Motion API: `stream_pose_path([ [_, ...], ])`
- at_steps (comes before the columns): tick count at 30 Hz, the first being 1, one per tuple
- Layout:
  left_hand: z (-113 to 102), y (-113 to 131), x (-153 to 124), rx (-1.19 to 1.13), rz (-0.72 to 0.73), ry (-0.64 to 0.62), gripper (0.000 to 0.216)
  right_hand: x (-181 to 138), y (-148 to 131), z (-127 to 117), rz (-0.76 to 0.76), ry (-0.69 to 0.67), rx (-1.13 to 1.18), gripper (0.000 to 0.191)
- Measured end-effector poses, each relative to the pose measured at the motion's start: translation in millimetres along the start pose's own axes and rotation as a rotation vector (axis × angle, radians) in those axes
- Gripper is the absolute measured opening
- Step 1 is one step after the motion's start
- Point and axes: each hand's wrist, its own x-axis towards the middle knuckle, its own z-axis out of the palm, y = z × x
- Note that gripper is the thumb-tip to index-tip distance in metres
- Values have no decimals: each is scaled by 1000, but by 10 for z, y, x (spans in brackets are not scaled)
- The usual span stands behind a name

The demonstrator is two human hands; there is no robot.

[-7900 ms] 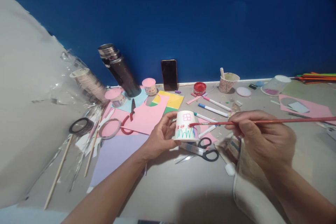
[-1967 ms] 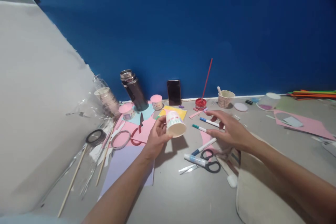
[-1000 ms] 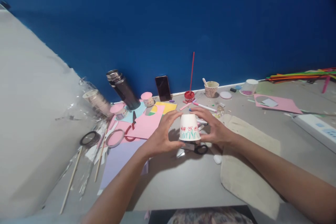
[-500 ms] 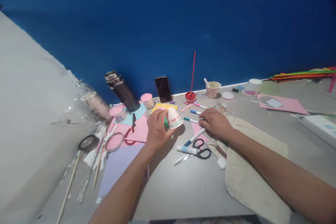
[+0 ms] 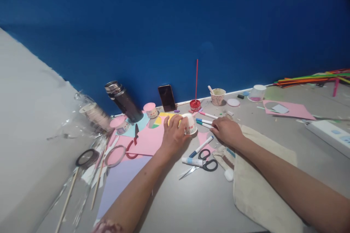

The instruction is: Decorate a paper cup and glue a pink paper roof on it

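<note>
My left hand is wrapped round a white paper cup painted with red flowers, which stands upside down on the grey table. My right hand rests knuckles-up just right of it, its fingertips at two markers; its fingers are curled and I cannot see whether they hold one. A red brush stands upright in a red paint pot behind the cup.
Pink paper, black scissors, a glue tube and a blue marker lie near my hands. A flask, a phone, decorated cups, tape rolls and a cloth bag surround them.
The brush left my right hand and now stands in the paint pot. My left hand turned the cup about and set it upside down on the table; my right hand settled by the markers.
</note>
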Motion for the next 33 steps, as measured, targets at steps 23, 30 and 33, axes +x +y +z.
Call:
stream_pose_path([
  [23, -913, -10, -1036, 305, -397, -317, 59, -90, 239, 175, -140, 268, 299, 30],
  [30, -693, -183, -811, 378, -440, -380, 20, -340, -61, -29, -493, 184, 416, 27],
  [33, -745, -227, -853, 373, -471, -297, 16, -536, -326, -45, -670, -77, 344, 36],
])
